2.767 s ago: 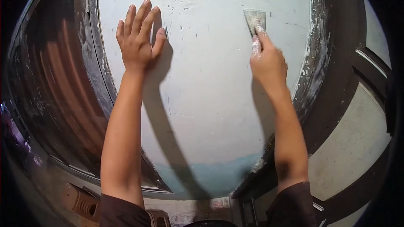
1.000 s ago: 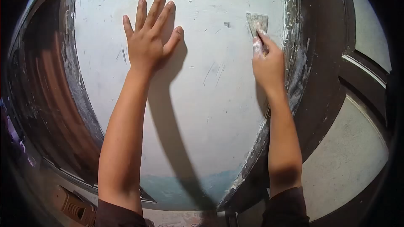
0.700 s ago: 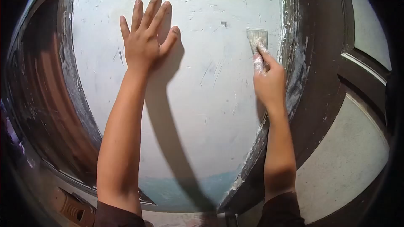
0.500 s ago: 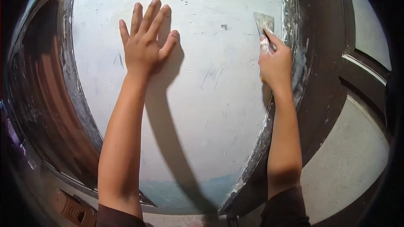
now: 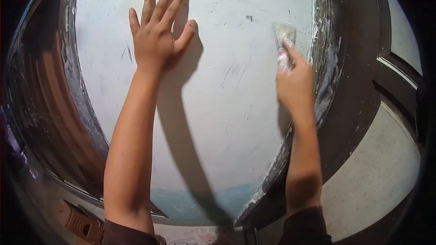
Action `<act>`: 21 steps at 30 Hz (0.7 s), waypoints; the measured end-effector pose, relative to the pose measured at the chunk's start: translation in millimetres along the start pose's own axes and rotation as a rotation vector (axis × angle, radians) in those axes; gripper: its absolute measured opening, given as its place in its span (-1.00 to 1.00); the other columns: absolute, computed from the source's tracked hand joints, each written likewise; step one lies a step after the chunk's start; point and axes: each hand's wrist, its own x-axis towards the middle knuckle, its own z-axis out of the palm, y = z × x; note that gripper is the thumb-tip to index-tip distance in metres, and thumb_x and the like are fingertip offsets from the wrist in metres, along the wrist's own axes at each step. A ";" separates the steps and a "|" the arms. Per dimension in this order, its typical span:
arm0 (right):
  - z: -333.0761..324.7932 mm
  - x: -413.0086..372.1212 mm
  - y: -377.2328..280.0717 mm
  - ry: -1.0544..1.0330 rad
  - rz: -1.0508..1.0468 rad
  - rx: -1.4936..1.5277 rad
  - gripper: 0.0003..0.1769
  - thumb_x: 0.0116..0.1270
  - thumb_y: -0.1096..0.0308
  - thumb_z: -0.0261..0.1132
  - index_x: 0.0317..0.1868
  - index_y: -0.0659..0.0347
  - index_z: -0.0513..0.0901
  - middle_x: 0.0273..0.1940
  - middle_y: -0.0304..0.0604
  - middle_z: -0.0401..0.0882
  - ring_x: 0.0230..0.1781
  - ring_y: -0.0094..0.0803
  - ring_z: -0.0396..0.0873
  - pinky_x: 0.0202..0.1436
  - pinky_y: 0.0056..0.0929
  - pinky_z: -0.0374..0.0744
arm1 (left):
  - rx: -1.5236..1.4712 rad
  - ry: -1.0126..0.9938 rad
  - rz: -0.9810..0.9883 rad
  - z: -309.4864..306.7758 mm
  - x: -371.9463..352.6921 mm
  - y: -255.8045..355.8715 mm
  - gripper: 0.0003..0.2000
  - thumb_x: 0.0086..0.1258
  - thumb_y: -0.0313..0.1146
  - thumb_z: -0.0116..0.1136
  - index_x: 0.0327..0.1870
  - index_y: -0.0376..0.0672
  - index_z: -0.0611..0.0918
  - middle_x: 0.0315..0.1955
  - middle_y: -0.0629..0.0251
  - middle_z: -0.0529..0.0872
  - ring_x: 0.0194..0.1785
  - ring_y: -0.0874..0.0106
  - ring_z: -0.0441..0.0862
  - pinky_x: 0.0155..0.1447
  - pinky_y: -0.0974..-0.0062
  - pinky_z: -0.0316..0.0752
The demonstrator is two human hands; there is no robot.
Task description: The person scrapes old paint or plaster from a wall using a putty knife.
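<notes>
A pale, scratched wall panel (image 5: 213,118) fills the middle of the view, blue-green along its bottom. My left hand (image 5: 156,36) lies against its upper left with fingers spread, casting a long shadow. Near the panel's right edge, my right hand (image 5: 296,79) is wrapped round a putty knife (image 5: 284,31). The knife's blade points up, its face smeared with whitish paste. White residue also coats the fingers by the blade, and the handle is hidden inside the hand.
Chipped dark framing (image 5: 323,54) with white smears borders the panel on the right. Beyond it stands a dark frame with pale inset panels (image 5: 372,172). A brown slatted object (image 5: 81,221) sits low at the left. Reddish-brown wood or cloth (image 5: 68,104) shows beside the left border.
My right hand and the putty knife have moved down along the panel's right side. My left hand stays spread on the panel, while the view has shifted slightly.
</notes>
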 end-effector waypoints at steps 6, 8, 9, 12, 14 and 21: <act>-1.8 13.4 -18.7 -0.006 -0.055 -0.055 -0.59 0.62 0.19 0.17 0.31 0.18 0.69 -0.13 0.22 0.80 -0.12 0.22 0.76 0.01 0.02 0.65 | -0.005 0.010 0.001 0.6 0.7 -0.5 -0.44 0.45 0.13 0.20 0.48 0.38 0.60 0.61 0.59 0.45 0.72 0.25 0.21 0.71 -0.29 -0.10; -0.3 28.3 -23.2 -0.022 -0.030 -0.035 -0.59 0.62 0.19 0.16 0.31 0.18 0.69 -0.15 0.23 0.79 -0.11 0.23 0.75 0.01 0.04 0.64 | -0.008 0.009 -0.002 0.5 0.2 -1.4 -0.44 0.45 0.13 0.20 0.48 0.38 0.60 0.61 0.59 0.45 0.72 0.25 0.21 0.71 -0.28 -0.11; 0.9 31.3 -25.6 -0.039 -0.008 -0.011 -0.60 0.63 0.20 0.16 0.31 0.18 0.69 -0.16 0.24 0.79 -0.11 0.24 0.74 0.00 0.05 0.64 | -0.013 0.014 -0.001 0.2 -0.1 -1.2 -0.44 0.45 0.12 0.20 0.48 0.37 0.60 0.61 0.59 0.45 0.72 0.24 0.21 0.71 -0.28 -0.11; 11.6 3.2 -7.0 -0.011 -0.043 -0.034 -0.60 0.64 0.18 0.17 0.32 0.14 0.69 -0.25 0.26 0.77 -0.20 0.27 0.74 -0.07 0.10 0.63 | -0.019 0.008 -0.013 -0.5 -1.0 -0.5 -0.45 0.45 0.11 0.19 0.47 0.35 0.61 0.61 0.58 0.45 0.72 0.21 0.21 0.71 -0.27 -0.11; 16.1 -11.9 6.1 -0.015 -0.093 -0.085 -0.60 0.64 0.17 0.18 0.34 0.11 0.68 -0.32 0.23 0.76 -0.29 0.28 0.73 -0.14 0.12 0.63 | -0.020 0.008 -0.011 -1.1 -1.5 0.4 -0.45 0.45 0.11 0.18 0.47 0.34 0.61 0.61 0.57 0.45 0.72 0.20 0.21 0.71 -0.27 -0.11; 10.5 44.0 -20.5 0.025 -0.106 -0.050 -0.59 0.66 0.17 0.14 0.36 0.06 0.67 -0.16 0.30 0.77 -0.08 0.28 0.74 -0.02 0.13 0.63 | -0.027 0.008 -0.005 -0.9 -0.7 -1.2 -0.45 0.44 0.10 0.19 0.47 0.32 0.61 0.60 0.54 0.45 0.72 0.19 0.22 0.70 -0.29 -0.10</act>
